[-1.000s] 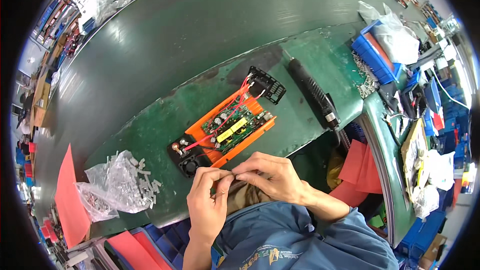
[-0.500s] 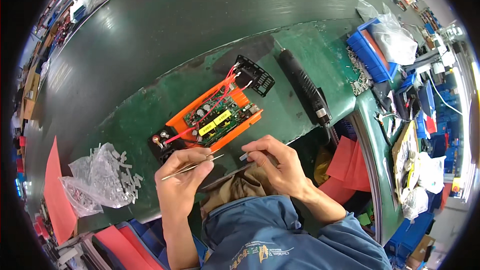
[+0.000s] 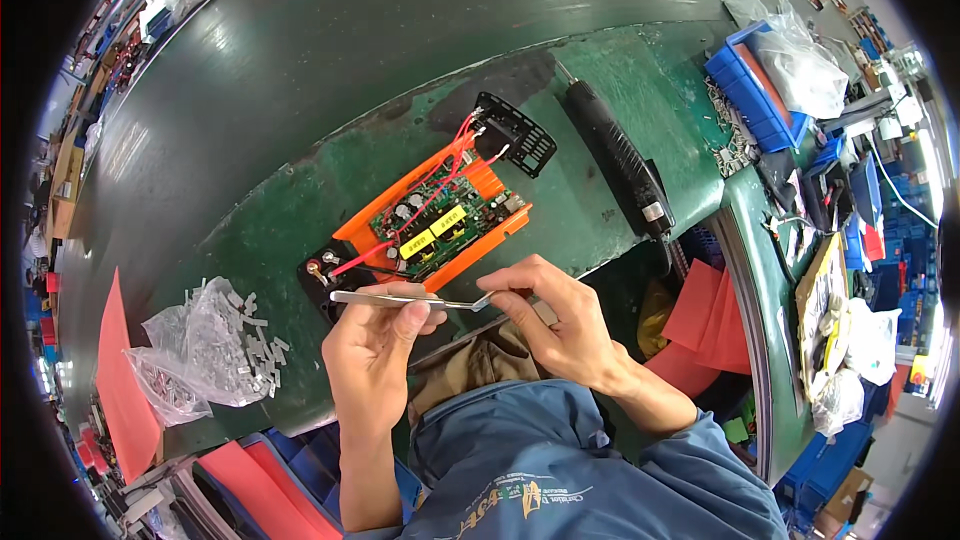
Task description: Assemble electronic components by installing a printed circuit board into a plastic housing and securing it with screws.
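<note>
My left hand (image 3: 372, 355) is closed on a pair of metal tweezers (image 3: 385, 299) held nearly level. Their tips meet a small pale bluish piece (image 3: 483, 301), too small to name, pinched between thumb and forefinger of my right hand (image 3: 560, 325). Just beyond both hands lies an open orange housing (image 3: 475, 258) with a green circuit board (image 3: 412, 227) carrying two yellow blocks and red wires. At its near left end is a black end piece with two metal terminals (image 3: 314, 267). A black slotted end panel (image 3: 525, 140), joined by red wires, rests at the far end.
An electric screwdriver (image 3: 615, 155) lies right of the housing. At left are a plastic bag (image 3: 205, 335) with small clear pieces and a red sheet (image 3: 122, 375). A blue bin (image 3: 722, 68) stands far right beside scattered small metal parts (image 3: 735, 145). Red sheets (image 3: 692, 310) sit below the bench edge.
The tweezers have swung to nearly level, and their tips have moved right onto the small piece. My right hand has shifted slightly. The whole view has moved a little.
</note>
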### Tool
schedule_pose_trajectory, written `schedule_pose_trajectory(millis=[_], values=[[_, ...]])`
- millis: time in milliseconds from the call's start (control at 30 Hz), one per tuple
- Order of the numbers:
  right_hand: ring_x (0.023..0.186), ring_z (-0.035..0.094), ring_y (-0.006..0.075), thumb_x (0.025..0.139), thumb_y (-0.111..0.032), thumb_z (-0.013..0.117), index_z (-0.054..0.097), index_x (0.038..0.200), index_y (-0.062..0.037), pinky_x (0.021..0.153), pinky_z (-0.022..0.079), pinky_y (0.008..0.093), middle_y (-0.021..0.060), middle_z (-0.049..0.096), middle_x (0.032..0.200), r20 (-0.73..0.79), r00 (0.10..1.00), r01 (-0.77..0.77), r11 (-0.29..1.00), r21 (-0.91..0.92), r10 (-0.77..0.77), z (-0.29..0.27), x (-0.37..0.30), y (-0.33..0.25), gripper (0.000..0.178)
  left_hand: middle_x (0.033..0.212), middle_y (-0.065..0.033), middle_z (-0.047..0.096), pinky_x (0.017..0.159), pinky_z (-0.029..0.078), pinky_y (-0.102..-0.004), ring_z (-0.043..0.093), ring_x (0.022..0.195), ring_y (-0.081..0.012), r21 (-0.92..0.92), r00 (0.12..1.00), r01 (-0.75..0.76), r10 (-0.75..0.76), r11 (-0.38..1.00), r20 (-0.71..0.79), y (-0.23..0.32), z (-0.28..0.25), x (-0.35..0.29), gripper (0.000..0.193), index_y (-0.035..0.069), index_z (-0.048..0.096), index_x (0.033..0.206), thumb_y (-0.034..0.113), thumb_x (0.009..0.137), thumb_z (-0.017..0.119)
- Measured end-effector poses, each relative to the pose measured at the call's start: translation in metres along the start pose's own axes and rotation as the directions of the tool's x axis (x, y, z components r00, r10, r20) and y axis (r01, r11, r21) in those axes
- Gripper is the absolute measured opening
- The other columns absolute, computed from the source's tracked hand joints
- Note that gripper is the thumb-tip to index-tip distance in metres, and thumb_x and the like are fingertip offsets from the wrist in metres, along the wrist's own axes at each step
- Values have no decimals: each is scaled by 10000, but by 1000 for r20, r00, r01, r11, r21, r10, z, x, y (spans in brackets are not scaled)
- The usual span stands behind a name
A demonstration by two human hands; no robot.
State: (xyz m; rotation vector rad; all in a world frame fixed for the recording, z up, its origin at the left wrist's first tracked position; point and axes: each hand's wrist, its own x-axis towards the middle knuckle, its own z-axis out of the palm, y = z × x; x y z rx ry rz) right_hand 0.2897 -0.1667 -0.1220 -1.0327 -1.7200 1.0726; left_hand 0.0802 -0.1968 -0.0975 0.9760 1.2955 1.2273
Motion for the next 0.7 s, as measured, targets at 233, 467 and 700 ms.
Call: schedule_pose_trajectory(millis=[233,467,700], values=[[1187,571,369,878,-67,774,654,1296,-51,998,473,445,175,602,1306,-410,886,-213,598,-773,-215,-74,16,37,436,992,-95,693,775,586,-285,734,867,-177,408,942,-203,291,890,-165,3,-11,0,98,-48,639,1071,28,1012,653],[1163,592,384,896,-53,755,616,1419,-123,998,492,450,168,599,1323,-387,917,-276,558,-783,-91,-108,-7,46,546,1003,-122,682,736,579,-292,701,849,-186,513,874,-404,485,757,-29,-15,-19,16,52,-20,633,1041,-8,996,657],[1112,624,294,877,-160,763,437,1561,-151,1018,476,339,149,499,1488,-213,838,-523,851,-53,502,-87,-106,35,758,1016,-105,705,805,576,-347,698,887,-264,664,888,-366,459,652,39,-18,-27,16,110,2,639,1064,2,971,698]])
